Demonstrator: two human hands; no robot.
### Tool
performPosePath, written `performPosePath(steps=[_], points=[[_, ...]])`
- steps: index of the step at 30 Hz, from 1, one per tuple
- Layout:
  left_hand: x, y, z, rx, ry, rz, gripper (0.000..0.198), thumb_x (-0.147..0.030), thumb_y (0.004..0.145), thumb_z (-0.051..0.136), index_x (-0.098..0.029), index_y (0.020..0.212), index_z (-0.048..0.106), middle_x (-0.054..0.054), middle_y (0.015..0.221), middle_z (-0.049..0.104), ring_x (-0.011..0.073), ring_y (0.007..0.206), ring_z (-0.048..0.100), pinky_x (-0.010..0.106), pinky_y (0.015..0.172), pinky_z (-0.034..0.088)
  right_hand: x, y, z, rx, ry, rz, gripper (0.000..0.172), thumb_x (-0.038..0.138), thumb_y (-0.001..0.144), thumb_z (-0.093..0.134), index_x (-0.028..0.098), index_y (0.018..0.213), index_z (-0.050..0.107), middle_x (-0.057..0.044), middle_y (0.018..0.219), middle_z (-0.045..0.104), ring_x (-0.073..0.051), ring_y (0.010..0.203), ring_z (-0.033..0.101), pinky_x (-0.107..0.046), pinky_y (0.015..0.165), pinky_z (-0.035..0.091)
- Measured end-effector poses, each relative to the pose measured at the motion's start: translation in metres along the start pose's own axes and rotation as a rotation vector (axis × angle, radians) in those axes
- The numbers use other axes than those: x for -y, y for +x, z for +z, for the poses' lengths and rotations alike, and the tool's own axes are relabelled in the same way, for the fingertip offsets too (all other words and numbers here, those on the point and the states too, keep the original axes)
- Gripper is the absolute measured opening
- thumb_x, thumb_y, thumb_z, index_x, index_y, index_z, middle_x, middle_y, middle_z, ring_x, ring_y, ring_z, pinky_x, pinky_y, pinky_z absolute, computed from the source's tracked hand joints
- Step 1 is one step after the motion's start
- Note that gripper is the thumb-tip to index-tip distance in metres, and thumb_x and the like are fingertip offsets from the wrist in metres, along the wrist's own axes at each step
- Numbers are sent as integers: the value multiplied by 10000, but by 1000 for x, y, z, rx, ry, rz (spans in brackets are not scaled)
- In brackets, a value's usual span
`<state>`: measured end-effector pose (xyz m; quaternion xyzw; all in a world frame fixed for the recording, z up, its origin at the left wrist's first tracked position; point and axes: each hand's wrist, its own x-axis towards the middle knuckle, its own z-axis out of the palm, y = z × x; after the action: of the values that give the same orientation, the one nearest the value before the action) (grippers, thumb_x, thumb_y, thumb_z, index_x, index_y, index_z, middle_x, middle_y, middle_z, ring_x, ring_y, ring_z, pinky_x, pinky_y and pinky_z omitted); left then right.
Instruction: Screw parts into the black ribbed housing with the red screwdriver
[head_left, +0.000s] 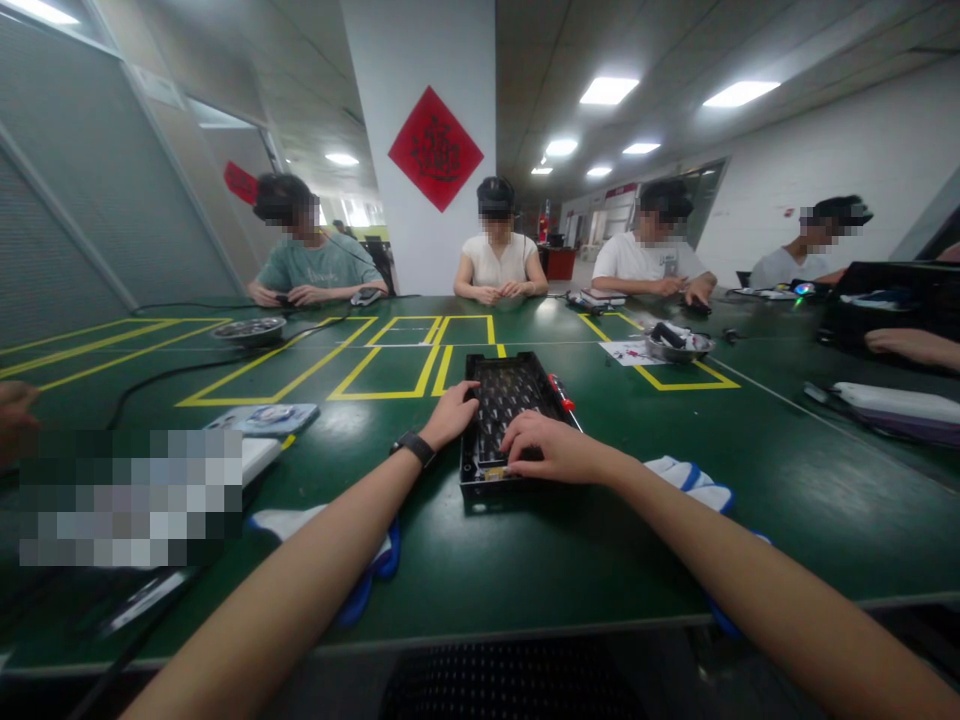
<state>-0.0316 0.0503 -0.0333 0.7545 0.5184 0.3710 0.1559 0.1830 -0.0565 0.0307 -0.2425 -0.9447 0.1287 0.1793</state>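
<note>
The right hand (553, 450) on my feed curls over the near right part of a black tray (491, 490), fingertips down by a yellowish piece (495, 473) at its near end; from this far off I can't tell whether they pinch anything. The left hand (454, 415) lies along the tray's left wall, and I can't make out whether it clasps the wall or merely rests there. The tray sits on the green table (435, 590), near the middle of the near edge. I judge the work to be partway through: the tray's inside is uncovered and rows of small shiny spots (504, 385) show in it, but blur and the fingers hide from me how much is done or left. What looks like a red-handled screwdriver (564, 396) lies at the tray's right side. White-and-blue gloves, a left one (289, 520) and a right one (694, 482), lie by the forearms toward the near edge. Yellow tape (379, 395) marks boxes beyond, a metal bowl (251, 332) stands toward the far left corner, and co-workers sit along the far edge before a white pillar (420, 40) with a red paper diamond (436, 150).
</note>
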Motion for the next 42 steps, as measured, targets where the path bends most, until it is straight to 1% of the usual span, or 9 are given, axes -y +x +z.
performPosePath(steps=[4,10,15,18,22,29,36,42], points=[[0,0,0,2,-1,1,458,-194,748,413,-132,1189,519,85,1212,544,200,1115,486,322,992,364,0,0,0,-3,13,8,224,372,789,562,186,808,685,-56,977,631,-174,970,516,-338,901,370],[0,0,1,-4,-1,-1,457,-194,746,414,-138,1187,521,83,1200,551,204,1090,502,331,975,380,-1,0,0,13,6,-16,218,364,795,557,186,799,683,-49,969,637,-170,965,519,-364,965,320],[1,0,1,-9,0,15,459,-197,741,415,-134,1183,524,86,1182,560,203,1071,511,328,962,391,-2,0,1,4,14,-26,218,361,796,554,182,796,679,-54,961,639,-170,965,521,-353,933,348],[1,1,1,-9,16,7,460,-195,740,414,-140,1183,525,82,1177,564,204,1074,510,327,964,391,-2,0,1,-8,18,-17,209,358,788,566,180,796,675,-55,965,638,-171,964,523,-360,948,337],[0,1,0,-8,27,9,458,-195,742,411,-139,1181,527,83,1181,562,206,1093,500,327,977,380,-1,0,0,13,7,-17,216,362,798,553,188,795,681,-49,968,637,-167,961,523,-371,980,304],[-2,1,0,-3,31,-21,461,-192,741,417,-153,1188,523,70,1206,551,199,1115,487,325,995,364,-1,1,0,5,17,-15,233,376,796,550,179,788,674,-50,967,639,-164,960,523,-343,934,344],[-1,1,0,-4,24,-7,456,-189,743,414,-146,1182,528,74,1201,553,204,1113,486,332,1003,351,-2,0,0,16,23,-27,216,362,794,558,187,788,685,-47,962,642,-165,946,527,-386,984,293],[-3,0,0,-2,25,-20,466,-190,740,416,-143,1192,521,78,1203,550,203,1107,492,323,986,369,-2,0,0,-11,44,-10,215,361,786,568,178,795,679,-57,954,644,-170,944,531,-385,980,304]])
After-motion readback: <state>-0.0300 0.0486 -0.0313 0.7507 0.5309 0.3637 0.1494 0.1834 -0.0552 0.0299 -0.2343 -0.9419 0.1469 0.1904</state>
